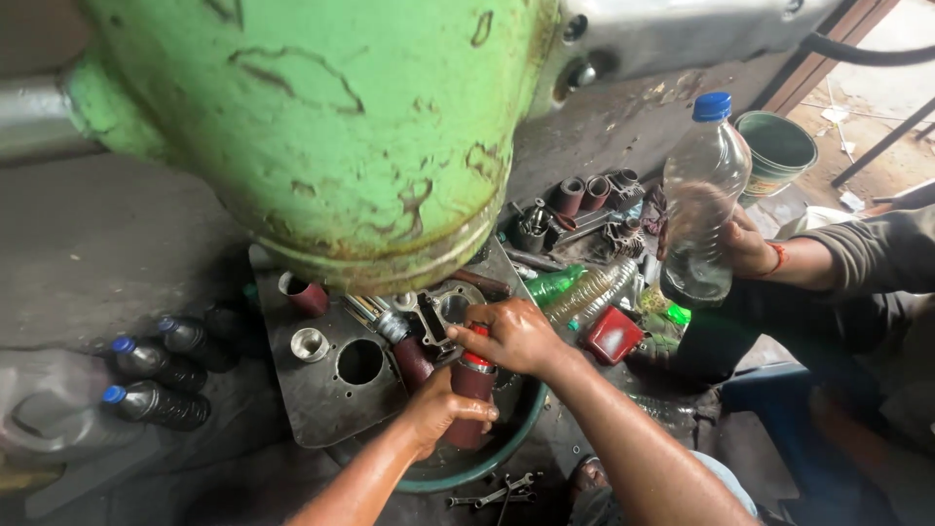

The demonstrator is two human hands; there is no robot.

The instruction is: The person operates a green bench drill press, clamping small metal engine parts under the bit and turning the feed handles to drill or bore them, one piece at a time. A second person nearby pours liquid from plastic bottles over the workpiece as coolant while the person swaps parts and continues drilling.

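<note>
Maroon cylinder [469, 401] | left hand [440, 409] grips | right hand [513, 336] on red cap [476, 358]

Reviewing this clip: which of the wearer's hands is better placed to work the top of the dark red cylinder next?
Right, probably. The right hand already sits on the red-capped top of the dark red cylinder, while the left hand grips its body.

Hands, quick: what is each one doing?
Left hand: closed around the dark red cylinder.
Right hand: closed on the cylinder's red top.
</note>
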